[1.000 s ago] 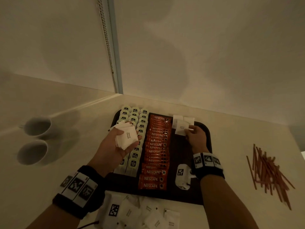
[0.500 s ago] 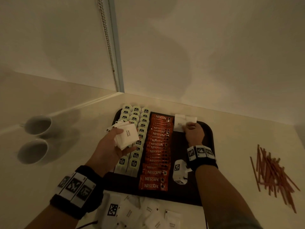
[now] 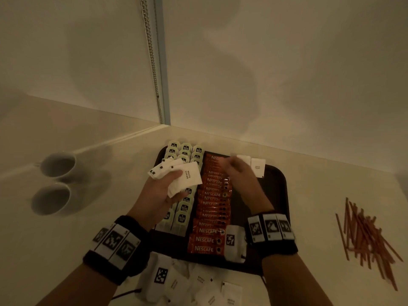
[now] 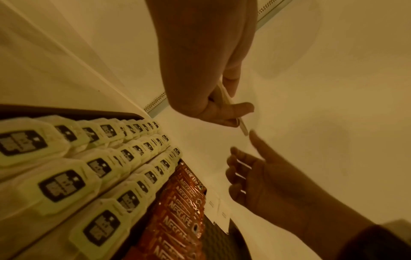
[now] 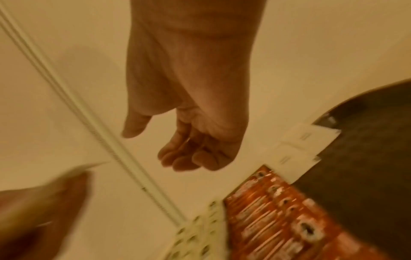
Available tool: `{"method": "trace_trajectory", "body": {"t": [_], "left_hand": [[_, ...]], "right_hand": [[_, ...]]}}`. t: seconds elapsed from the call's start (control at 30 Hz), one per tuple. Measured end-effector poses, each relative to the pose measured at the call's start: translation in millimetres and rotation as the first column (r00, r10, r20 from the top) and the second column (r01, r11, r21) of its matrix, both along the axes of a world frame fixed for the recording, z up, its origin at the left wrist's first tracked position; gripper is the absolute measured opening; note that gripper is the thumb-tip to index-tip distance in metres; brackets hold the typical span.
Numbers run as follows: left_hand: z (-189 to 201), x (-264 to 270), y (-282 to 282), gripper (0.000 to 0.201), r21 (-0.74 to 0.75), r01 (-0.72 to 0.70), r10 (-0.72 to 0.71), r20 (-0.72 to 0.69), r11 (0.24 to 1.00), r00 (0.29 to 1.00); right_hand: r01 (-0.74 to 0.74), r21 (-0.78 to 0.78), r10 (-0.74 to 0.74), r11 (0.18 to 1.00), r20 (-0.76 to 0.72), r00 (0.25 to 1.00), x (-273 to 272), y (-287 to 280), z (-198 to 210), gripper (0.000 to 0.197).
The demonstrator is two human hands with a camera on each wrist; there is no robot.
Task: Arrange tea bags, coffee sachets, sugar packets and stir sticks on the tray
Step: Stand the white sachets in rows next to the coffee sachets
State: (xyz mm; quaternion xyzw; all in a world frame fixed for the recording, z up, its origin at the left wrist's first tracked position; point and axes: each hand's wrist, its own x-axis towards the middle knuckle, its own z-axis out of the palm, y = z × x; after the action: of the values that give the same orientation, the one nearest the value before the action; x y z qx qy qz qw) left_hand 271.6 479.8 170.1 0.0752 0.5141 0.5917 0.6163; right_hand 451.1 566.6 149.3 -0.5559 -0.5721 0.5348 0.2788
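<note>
My left hand grips a stack of white sugar packets above the tea bags, which lie in rows on the left of the dark tray. Orange coffee sachets fill a column beside them. Two sugar packets lie at the tray's far end, right of the sachets. My right hand hovers empty over the sachets' far end with relaxed fingers, close to the held stack. The left wrist view shows the stack edge-on, pinched by my left hand, with the right hand just below. In the right wrist view the right hand holds nothing.
Orange stir sticks lie in a loose pile on the counter to the right. Two white cups stand at the left. Several loose sugar packets lie in front of the tray. A wall runs close behind the tray.
My right hand let go of a sugar packet at the tray's far end and swung left toward the stack. My left hand kept its stack and rose slightly.
</note>
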Motion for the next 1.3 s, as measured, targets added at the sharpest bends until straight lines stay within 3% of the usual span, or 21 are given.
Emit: {"method": "trace_trajectory", "body": {"t": [0.07,0.1,0.27,0.37,0.47,0.57,0.73,0.9,1.0,1.1,1.2,1.3], "left_hand": [[2,4,1,0.025,0.009,-0.014,0.014,0.001,1.000,1.000],[1,6,0,0.027,0.008,-0.017,0.017,-0.010,1.000,1.000],[2,8,-6,0.029,0.003,0.092,-0.090,-0.164,0.996,0.982],[5,10,-9,0.027,-0.002,0.194,-0.189,-0.227,0.981,0.955],[8,12,-10,0.027,0.012,0.207,-0.198,-0.243,0.978,0.950],[7,13,-10,0.026,0.051,0.148,-0.133,-0.217,0.988,0.967],[5,15,-8,0.023,0.055,0.095,-0.085,-0.151,0.994,0.985],[4,10,-5,0.021,0.021,0.086,-0.086,0.011,0.996,0.996],[3,3,-4,0.026,0.002,0.050,-0.050,0.078,0.999,0.996],[1,0,-2,0.033,-0.005,0.005,-0.005,0.069,1.000,0.998],[-1,0,-3,0.032,0.003,0.011,-0.011,0.065,1.000,0.998],[0,1,-3,0.027,0.017,0.026,-0.028,0.076,1.000,0.997]], "right_hand": [[-0.190,-0.043,0.189,0.981,-0.040,0.981,-14,-24,16,0.043],[-0.218,-0.044,0.216,0.975,-0.059,0.975,-19,-32,18,0.039],[-0.055,-0.017,0.050,0.998,-0.194,0.980,-25,-46,20,0.011],[-0.020,0.031,0.025,0.999,-0.186,0.982,-26,-45,26,0.014],[0.031,0.061,-0.016,0.998,-0.228,0.974,-26,-45,31,0.025],[0.055,0.001,-0.052,0.998,-0.271,0.961,-23,-45,32,0.029],[-0.014,-0.042,0.002,0.999,-0.259,0.966,-15,-51,24,0.014],[0.166,-0.170,-0.215,0.971,-0.331,0.919,20,-36,5,0.017],[0.351,-0.152,-0.378,0.924,-0.219,0.899,56,-15,-19,0.023],[0.482,-0.012,-0.480,0.876,0.068,0.874,87,8,-46,0.023],[0.496,0.090,-0.498,0.864,0.305,0.812,107,27,-66,0.022],[0.451,0.135,-0.464,0.882,0.417,0.782,113,41,-77,0.023]]}}
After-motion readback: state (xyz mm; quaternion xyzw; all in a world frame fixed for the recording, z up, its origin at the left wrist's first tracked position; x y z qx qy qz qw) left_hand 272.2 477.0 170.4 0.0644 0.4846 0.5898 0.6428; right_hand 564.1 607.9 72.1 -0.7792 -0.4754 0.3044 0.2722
